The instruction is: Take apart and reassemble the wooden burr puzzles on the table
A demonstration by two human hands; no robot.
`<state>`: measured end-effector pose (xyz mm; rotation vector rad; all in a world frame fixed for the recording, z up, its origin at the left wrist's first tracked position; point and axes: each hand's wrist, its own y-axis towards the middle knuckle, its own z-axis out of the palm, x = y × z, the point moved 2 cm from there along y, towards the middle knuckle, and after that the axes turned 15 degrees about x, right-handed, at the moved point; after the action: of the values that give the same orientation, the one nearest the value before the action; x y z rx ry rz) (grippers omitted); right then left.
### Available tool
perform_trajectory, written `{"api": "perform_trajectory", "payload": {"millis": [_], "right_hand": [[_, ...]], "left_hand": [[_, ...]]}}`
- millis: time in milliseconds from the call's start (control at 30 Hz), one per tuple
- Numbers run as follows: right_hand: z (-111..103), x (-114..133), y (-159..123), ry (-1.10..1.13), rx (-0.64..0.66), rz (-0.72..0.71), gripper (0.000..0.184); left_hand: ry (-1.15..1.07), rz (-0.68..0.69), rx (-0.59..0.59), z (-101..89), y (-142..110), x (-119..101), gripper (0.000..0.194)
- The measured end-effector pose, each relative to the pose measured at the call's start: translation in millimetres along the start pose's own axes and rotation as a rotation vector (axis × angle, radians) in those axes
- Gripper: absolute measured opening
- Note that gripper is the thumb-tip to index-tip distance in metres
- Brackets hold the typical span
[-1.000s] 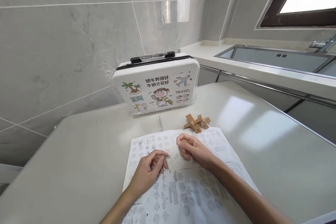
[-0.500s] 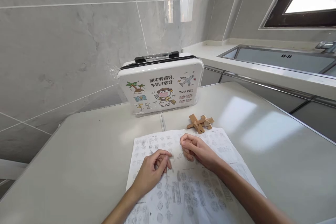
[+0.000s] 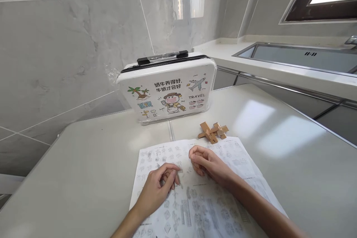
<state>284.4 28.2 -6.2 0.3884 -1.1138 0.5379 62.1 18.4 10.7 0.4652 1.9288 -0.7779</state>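
A large printed sheet (image 3: 212,208) covered with small diagrams lies on the table in front of me. My left hand (image 3: 157,189) rests on it with fingers curled and its fingertips pinched together near a tiny pale thing I cannot make out. Just to the right, my right hand (image 3: 209,165) also rests on the sheet, its fingers curled into a loose fist with nothing showing in them. Beyond the sheet's far edge, apart from both hands, lies a wooden interlocking puzzle (image 3: 213,132).
A white case (image 3: 167,89) with cartoon prints and a black handle, wrapped in plastic, stands against the tiled wall. The pale table (image 3: 83,163) stretches left and right. A steel sink (image 3: 295,57) sits in the counter at the back right, under a window.
Both hands stay on the sheet with hardly any movement. The view has shifted slightly, so everything sits a little differently in the frame.
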Motion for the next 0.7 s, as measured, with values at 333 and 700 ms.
{"api": "perform_trajectory", "payload": {"millis": [333, 700], "right_hand": [[-6.8, -4.0, -2.0, 0.120, -0.060, -0.029, 0.041], [-46.4, 9.5, -18.0, 0.661, -0.215, -0.267, 0.055]], "left_hand": [[-0.006, -0.018, -0.003, -0.3, -0.5, -2.2, 0.038], [0.001, -0.038, 0.008, -1.4, -0.6, -3.5, 0.039]]}}
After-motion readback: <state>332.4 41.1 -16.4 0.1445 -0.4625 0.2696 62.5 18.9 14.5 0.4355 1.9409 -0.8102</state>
